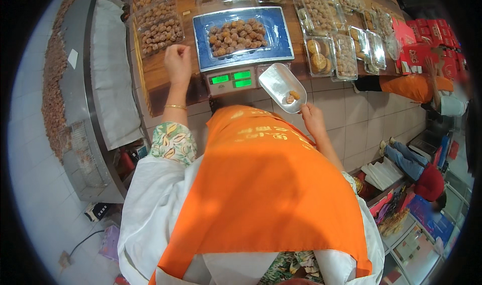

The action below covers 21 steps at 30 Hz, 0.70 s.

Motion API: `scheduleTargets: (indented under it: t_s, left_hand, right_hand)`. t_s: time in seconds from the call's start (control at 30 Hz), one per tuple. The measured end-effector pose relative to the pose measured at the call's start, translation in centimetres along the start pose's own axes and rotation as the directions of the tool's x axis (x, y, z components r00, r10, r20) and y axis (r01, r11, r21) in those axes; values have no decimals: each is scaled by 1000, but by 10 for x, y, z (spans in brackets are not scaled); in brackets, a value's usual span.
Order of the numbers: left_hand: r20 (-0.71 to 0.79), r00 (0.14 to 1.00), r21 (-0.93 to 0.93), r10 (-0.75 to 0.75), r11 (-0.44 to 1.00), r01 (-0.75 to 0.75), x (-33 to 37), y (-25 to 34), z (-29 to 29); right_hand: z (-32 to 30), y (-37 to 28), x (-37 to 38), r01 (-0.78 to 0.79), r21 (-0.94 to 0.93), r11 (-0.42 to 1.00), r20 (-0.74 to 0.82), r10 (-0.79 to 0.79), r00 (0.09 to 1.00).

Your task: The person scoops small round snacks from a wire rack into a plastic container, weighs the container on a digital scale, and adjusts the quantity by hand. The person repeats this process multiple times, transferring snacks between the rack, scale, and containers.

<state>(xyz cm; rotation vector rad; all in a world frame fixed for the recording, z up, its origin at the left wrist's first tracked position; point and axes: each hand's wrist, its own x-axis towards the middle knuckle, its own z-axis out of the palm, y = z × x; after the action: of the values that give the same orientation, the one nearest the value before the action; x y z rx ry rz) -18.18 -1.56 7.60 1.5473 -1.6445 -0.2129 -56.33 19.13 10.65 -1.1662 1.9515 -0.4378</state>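
Note:
A digital scale (277, 58) with a blue platform and green lit displays stands at the table's front edge. On it rests a clear plastic tray (273, 28) of round, brown sugar-dusted balls (236, 36). Left of the scale, my left hand (178, 63) is raised over the table with its fingers curled closed; anything inside them is hidden. My right hand (312, 118) grips the near end of a shiny metal scoop (278, 81). The scoop is held just in front of the scale's right corner, and a few small brown pieces (291, 97) lie in it.
The wooden table (155, 69) holds filled clear boxes (345, 54) at the right and a filled tray (160, 34) at the left. Red gift boxes (432, 31) stand far right. Two people are off to the right, one in an orange apron (409, 86).

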Motion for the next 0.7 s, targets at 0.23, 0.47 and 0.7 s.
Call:
scheduleTargets:
  t_s: [0.23,0.47,0.7]
  left_hand:
    - [-31,988,17,-155,988,155,-11,-15,-28]
    - [-22,986,-46,-165,985,163,0,4,-19]
    - [-6,993,-74,-115,991,114,9,5,-6]
  right_hand:
    - [-1,-2,7,0,-15,1000,25,0,1000]
    - [2,-7,14,117,11,993,-14,-117,993]
    - [0,0,12,83,30,996,-37,-82,996]
